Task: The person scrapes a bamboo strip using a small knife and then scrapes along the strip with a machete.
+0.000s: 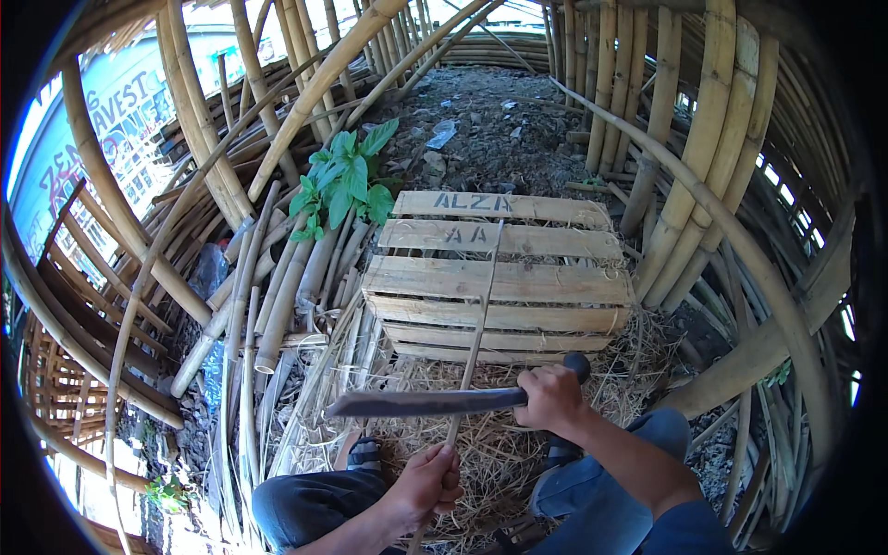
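My right hand (552, 400) is closed round the dark handle of a machete (435, 403), whose long, worn blade points left, level in front of me. Below the blade, my left hand (427, 479) grips a thin bamboo strip (479, 324). The strip slants up and away from my fist, passing by the blade, and its far part lies over a wooden slat crate (499, 277). Whether the blade touches the strip, I cannot tell. The strip's lower end shows beneath my left hand between my knees.
Straw and shavings (481, 462) cover the ground between my feet. Cut bamboo poles (305, 287) lie in a heap at left, beside a green leafy plant (347, 180). Upright bamboo poles (708, 157) stand at right, and a long curved bamboo piece (740, 240) arches there.
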Available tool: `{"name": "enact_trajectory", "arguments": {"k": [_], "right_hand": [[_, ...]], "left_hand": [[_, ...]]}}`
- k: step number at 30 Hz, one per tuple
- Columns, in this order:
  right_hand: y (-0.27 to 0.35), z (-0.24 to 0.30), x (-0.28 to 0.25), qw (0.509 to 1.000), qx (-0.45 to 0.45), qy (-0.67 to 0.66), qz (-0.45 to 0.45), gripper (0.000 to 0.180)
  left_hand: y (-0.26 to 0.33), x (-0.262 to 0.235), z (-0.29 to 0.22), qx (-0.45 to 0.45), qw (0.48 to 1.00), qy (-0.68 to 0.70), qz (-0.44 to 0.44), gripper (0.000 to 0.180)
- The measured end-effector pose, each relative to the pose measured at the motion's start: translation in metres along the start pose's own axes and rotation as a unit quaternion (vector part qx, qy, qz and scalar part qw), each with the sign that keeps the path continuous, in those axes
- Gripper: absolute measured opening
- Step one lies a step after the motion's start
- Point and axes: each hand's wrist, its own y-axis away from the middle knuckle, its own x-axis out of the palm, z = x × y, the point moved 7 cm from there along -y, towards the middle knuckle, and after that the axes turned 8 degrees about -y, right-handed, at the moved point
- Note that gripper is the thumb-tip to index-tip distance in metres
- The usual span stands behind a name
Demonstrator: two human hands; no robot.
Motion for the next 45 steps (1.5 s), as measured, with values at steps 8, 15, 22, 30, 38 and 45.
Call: {"name": "enact_trajectory", "arguments": {"k": [8,15,22,30,38,45], "right_hand": [[-0.022,-0.085,-0.009,0.955,0.28,0.08,0.05,0.023],[-0.01,-0.029,-0.022,0.997,-0.044,0.061,0.009,0.02],[-0.009,-0.1,-0.019,0.977,0.189,0.1,0.009,0.029],[-0.025,-0.098,-0.023,0.983,0.131,0.132,0.005,0.027],[-0.023,-0.088,-0.019,0.986,0.15,0.075,0.004,0.023],[-0.034,-0.157,-0.023,0.976,0.195,0.092,-0.018,0.019]], "left_hand": [[-0.013,0.006,0.0,-0.004,1.0,-0.002,-0.003,0.026],[-0.004,0.005,-0.002,-0.013,0.999,0.022,0.021,0.027],[0.016,0.024,-0.013,-0.011,0.999,-0.009,-0.04,0.03],[0.027,0.033,-0.017,-0.057,0.997,0.038,-0.019,0.03],[0.032,0.027,-0.028,-0.021,0.999,0.006,-0.048,0.031],[0.034,0.033,-0.026,-0.018,0.999,-0.002,-0.032,0.029]]}}
